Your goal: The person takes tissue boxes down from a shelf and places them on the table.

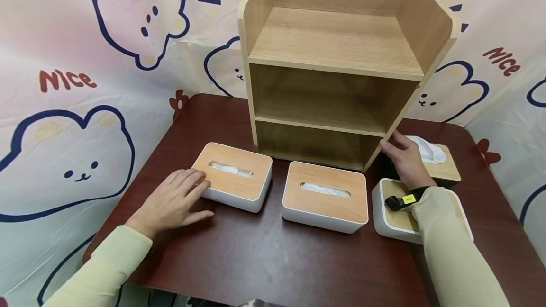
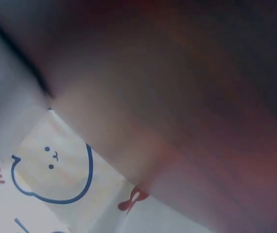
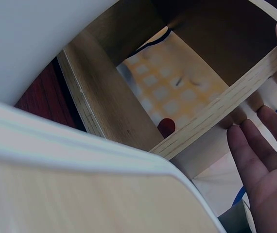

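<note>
In the head view my left hand (image 1: 177, 200) lies with relaxed fingers on the left side of a white tissue box (image 1: 232, 174) with a wooden lid. A second tissue box (image 1: 325, 195) sits right of it. My right hand (image 1: 403, 160) holds the right side panel of a wooden shelf unit (image 1: 320, 127). The right wrist view shows the thumb at the panel's front edge and the fingertips of the right hand (image 3: 269, 160) against its outer face. Below the right wrist is a white-rimmed box (image 1: 386, 207) with a wood-coloured inset. The left wrist view is blurred; the hand cannot be made out.
Behind the right hand stands another wood-topped tissue box (image 1: 445, 167) with a tissue sticking out. Everything sits on a dark red-brown table (image 1: 264, 264). A printed cloth (image 1: 64, 155) with cartoon bears hangs around the table's back and sides.
</note>
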`<action>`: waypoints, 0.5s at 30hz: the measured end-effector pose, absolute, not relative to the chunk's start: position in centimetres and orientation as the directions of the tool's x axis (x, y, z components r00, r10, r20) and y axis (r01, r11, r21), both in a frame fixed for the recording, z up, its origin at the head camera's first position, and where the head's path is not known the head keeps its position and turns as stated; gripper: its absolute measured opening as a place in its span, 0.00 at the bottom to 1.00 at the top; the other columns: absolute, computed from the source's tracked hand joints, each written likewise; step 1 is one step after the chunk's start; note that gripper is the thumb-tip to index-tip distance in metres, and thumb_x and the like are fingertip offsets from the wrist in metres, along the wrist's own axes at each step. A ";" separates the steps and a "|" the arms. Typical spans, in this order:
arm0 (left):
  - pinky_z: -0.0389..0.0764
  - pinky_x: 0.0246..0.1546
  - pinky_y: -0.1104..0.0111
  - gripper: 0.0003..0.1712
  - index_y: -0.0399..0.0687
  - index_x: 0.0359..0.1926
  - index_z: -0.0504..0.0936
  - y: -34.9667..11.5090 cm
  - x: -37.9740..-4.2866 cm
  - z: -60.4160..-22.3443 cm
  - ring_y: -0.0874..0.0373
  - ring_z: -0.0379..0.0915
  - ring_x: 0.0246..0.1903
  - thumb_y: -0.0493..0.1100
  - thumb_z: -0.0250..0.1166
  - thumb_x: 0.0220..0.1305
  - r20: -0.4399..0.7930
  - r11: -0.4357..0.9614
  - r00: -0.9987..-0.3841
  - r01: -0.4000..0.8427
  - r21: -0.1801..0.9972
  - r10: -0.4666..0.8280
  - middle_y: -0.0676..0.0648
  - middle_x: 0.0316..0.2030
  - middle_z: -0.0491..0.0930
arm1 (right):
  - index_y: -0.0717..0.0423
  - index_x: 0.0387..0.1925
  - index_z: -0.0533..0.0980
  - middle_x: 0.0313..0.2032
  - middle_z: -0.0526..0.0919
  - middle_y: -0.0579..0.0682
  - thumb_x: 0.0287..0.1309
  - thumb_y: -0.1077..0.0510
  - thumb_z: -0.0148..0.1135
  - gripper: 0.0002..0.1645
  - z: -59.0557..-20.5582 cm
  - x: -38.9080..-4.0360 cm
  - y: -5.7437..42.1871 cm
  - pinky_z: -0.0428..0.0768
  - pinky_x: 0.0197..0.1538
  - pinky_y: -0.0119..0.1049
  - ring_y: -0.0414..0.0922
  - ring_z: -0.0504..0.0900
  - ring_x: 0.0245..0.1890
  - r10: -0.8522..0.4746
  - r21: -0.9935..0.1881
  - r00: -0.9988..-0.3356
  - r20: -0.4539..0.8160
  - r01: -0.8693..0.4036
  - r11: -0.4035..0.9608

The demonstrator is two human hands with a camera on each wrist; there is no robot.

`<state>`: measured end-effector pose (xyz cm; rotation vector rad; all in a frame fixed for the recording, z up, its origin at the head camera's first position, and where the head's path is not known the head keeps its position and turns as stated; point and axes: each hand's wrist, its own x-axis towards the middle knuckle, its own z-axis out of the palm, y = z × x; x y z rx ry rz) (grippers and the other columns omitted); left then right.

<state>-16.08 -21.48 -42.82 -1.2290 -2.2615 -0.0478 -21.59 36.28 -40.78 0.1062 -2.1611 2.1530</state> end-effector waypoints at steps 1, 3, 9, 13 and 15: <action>0.72 0.54 0.47 0.40 0.40 0.52 0.77 -21.5 -16.0 -42.8 0.39 0.70 0.52 0.72 0.50 0.64 0.487 0.585 -0.432 0.780 -0.221 0.759 0.35 0.51 0.75 | 0.46 0.72 0.63 0.68 0.65 0.54 0.65 0.57 0.63 0.36 -40.8 -21.6 36.3 0.74 0.53 0.23 0.44 0.69 0.60 0.013 -0.994 -0.994 0.110 -0.110 0.000; 0.72 0.54 0.47 0.39 0.41 0.51 0.77 -21.4 -15.8 -42.6 0.40 0.70 0.51 0.72 0.49 0.65 0.479 0.598 -0.450 0.773 -0.212 0.753 0.36 0.51 0.75 | 0.47 0.72 0.63 0.68 0.65 0.54 0.65 0.57 0.63 0.36 -40.9 -21.6 36.2 0.74 0.53 0.24 0.45 0.69 0.60 0.009 -0.994 -0.994 0.108 -0.108 -0.008; 0.75 0.51 0.50 0.34 0.43 0.47 0.77 -20.8 -15.9 -41.4 0.42 0.71 0.48 0.69 0.47 0.69 0.455 0.610 -0.478 0.766 -0.203 0.752 0.38 0.47 0.76 | 0.47 0.72 0.63 0.67 0.66 0.53 0.65 0.58 0.63 0.36 -41.1 -21.7 36.1 0.74 0.54 0.24 0.44 0.69 0.60 -0.001 -0.992 -0.993 0.120 -0.120 -0.032; 0.77 0.45 0.53 0.31 0.44 0.42 0.77 -20.1 -16.5 -40.7 0.45 0.72 0.43 0.68 0.49 0.69 0.452 0.602 -0.470 0.772 -0.207 0.758 0.41 0.42 0.76 | 0.48 0.71 0.64 0.65 0.69 0.51 0.65 0.59 0.62 0.35 -41.0 -21.5 36.3 0.75 0.52 0.23 0.43 0.70 0.59 -0.012 -0.989 -0.991 0.137 -0.136 -0.052; 0.78 0.42 0.55 0.30 0.44 0.40 0.77 -19.7 -16.9 -40.4 0.46 0.73 0.41 0.67 0.50 0.69 0.454 0.597 -0.465 0.774 -0.208 0.760 0.42 0.41 0.76 | 0.49 0.71 0.64 0.63 0.71 0.49 0.65 0.60 0.62 0.34 -40.9 -21.4 36.4 0.75 0.52 0.24 0.44 0.70 0.59 -0.010 -0.987 -0.989 0.147 -0.146 -0.061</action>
